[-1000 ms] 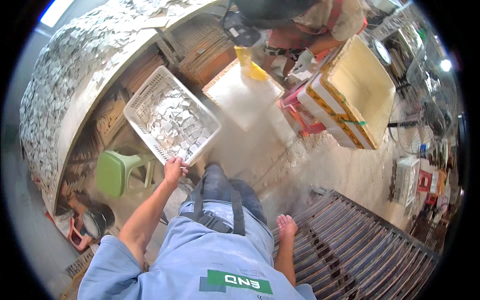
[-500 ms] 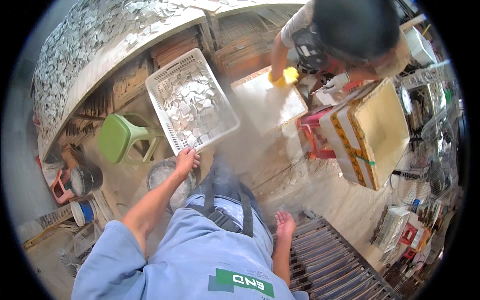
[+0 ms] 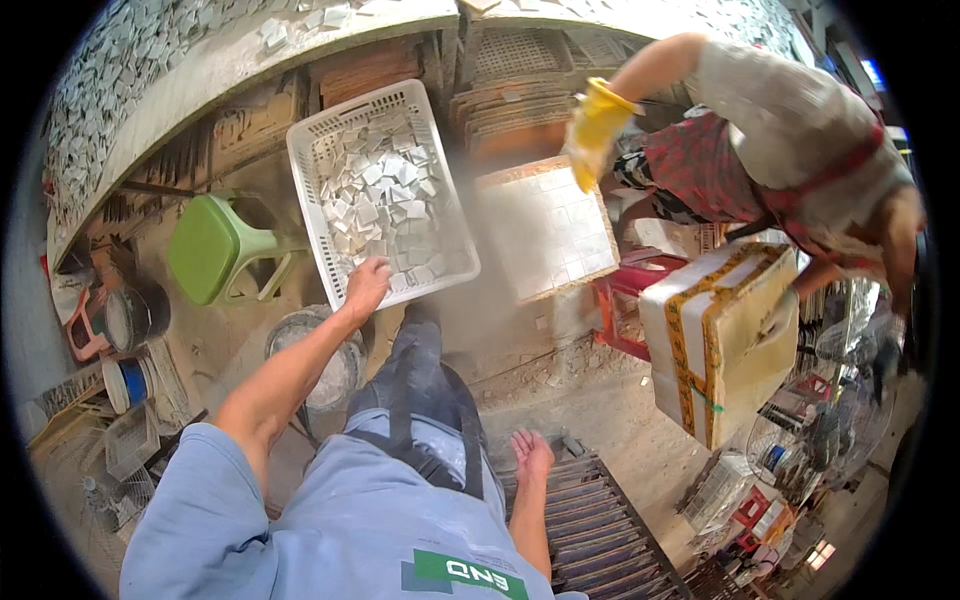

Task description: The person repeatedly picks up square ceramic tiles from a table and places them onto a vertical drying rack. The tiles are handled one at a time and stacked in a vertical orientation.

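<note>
My left hand (image 3: 368, 285) reaches over the near rim of a white plastic basket (image 3: 302, 180). Its fingers are curled beside the loose pale tiles (image 3: 370, 195) inside; whatever they hold, if anything, is hidden. Low at my right side, my right hand (image 3: 532, 455) is open, palm up and fingers apart, with nothing in it. To the right of the basket lies a board (image 3: 560, 225) covered with square white tiles, partly veiled by dust. Over its far right corner hangs a co-worker's yellow-gloved hand (image 3: 596, 135).
A green stool (image 3: 205, 250) stands left of the basket, with a dusty bucket (image 3: 335, 375) nearer me. On the right, a taped foam box (image 3: 725, 340) rests by a red stool (image 3: 625, 305). A slatted metal rack (image 3: 605, 535) lies beside my right arm.
My left hand has moved farther over the basket's rim. The co-worker has straightened and shifted right, lifting the yellow glove off the tiled board. My view has shifted slightly.
</note>
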Motion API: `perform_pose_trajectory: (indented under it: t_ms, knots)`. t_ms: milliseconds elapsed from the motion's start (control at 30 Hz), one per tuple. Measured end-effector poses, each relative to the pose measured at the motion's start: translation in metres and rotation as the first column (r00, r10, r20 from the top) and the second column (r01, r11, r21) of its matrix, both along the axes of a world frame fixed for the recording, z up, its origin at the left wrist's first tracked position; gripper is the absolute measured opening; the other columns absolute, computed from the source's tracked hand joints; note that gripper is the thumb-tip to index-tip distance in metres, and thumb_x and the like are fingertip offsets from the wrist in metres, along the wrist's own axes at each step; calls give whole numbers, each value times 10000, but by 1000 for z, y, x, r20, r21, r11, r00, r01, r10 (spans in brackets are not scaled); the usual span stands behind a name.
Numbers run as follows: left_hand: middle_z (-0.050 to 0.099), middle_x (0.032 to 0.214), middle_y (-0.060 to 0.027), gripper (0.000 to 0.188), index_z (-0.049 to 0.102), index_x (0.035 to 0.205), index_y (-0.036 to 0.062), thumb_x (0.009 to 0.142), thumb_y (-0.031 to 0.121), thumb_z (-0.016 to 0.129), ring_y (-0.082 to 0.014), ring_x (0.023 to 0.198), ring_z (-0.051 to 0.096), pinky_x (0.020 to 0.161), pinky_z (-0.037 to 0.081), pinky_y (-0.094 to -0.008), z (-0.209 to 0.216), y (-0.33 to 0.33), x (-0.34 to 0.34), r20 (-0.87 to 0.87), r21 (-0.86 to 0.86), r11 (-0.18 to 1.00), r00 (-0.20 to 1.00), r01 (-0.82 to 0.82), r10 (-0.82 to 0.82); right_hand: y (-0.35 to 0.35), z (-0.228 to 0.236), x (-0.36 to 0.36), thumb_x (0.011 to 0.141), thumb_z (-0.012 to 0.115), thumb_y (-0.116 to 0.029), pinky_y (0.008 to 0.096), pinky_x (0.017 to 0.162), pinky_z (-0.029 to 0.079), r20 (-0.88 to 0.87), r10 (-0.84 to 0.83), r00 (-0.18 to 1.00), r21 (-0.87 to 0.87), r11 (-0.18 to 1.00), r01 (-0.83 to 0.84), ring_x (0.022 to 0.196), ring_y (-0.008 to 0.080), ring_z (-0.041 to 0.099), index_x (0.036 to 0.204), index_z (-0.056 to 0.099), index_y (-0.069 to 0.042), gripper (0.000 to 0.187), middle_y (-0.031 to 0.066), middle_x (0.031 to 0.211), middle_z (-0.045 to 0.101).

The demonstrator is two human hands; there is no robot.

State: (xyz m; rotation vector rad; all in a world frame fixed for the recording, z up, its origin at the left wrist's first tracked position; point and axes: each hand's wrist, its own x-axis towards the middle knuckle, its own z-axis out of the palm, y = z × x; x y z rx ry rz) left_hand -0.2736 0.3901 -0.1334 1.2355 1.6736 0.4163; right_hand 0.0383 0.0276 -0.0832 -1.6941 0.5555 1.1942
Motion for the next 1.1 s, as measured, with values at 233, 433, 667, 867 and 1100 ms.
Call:
perform_pose_trajectory:
  t_ms: [233, 433, 667, 867, 1100]
  knots:
    - [531, 1126, -256, 408, 461, 1194, 5, 809, 142, 463, -404, 1054, 497, 915, 396, -412, -21, 97, 102, -201, 68, 905, 894, 420, -400, 127, -76, 5, 892, 500, -201, 439, 979, 372, 28, 91, 995, 14, 996, -91, 1168, 336, 441, 1309, 308, 38, 517, 209, 1280, 427]
    - [460, 1200, -295, 473, 406, 1216, -39, 765, 102, 439, -417, 1150, 413, 975, 335, -427, -124, 168, 181, 117, 166, 948, 950, 270, -291, 236, -178, 28, 873, 557, -249, 401, 954, 351, 94, 28, 995, -14, 1000, -27, 1029, 209, 473, 1277, 377, -4, 505, 82, 1132, 496]
    - [468, 1092, -305, 477, 419, 1125, -96, 672, 48, 460, -430, 1065, 452, 935, 378, -443, -179, 186, 228, -171, 258, 913, 944, 318, -280, 302, -225, 41, 889, 510, -239, 394, 930, 349, 161, -71, 984, -17, 997, 75, 1041, 208, 469, 1153, 488, 20, 370, 89, 1138, 520]
    - [431, 1154, -269, 449, 438, 1084, -119, 672, 52, 484, -391, 1120, 411, 979, 342, -415, -167, 174, 241, -232, 161, 926, 925, 341, -301, 302, -217, 41, 896, 492, -226, 400, 954, 332, 201, -78, 977, 10, 997, 77, 1120, 245, 445, 1216, 445, 48, 424, 141, 1234, 472]
    - [515, 1009, -231, 357, 472, 1026, -54, 719, 120, 527, -377, 985, 503, 866, 410, -432, -139, 177, 237, -322, 80, 906, 871, 415, -370, 298, -197, 49, 901, 488, -258, 392, 948, 340, 224, -115, 968, -44, 991, 128, 1132, 251, 445, 1229, 443, 51, 453, 144, 1235, 484]
